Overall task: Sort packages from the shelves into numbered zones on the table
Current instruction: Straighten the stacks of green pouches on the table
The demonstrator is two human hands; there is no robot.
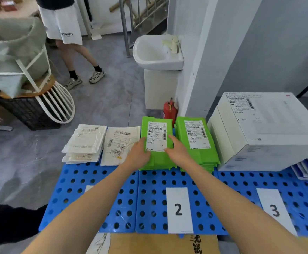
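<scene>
A stack of green packages (pixel 156 129) with a white label lies at the far edge of the blue perforated table (pixel 149 198), above the "2" zone card (pixel 179 209). My left hand (pixel 139 153) rests on its left edge and my right hand (pixel 177 150) on its right edge, fingers fairly straight. A second green stack (pixel 197 142) lies just to the right. Two piles of white packages (pixel 85 142) (pixel 120 143) lie in the left zone. White boxes (pixel 266 129) stand above the "3" card (pixel 274 209).
A white washbasin on a pedestal (pixel 158 54) and a red fire extinguisher (pixel 170 109) stand behind the table. A person's legs (pixel 80 57) are at the back left, beside a white wire chair (pixel 45 99) piled with bags. A cardboard box (pixel 164 244) sits under the table's near edge.
</scene>
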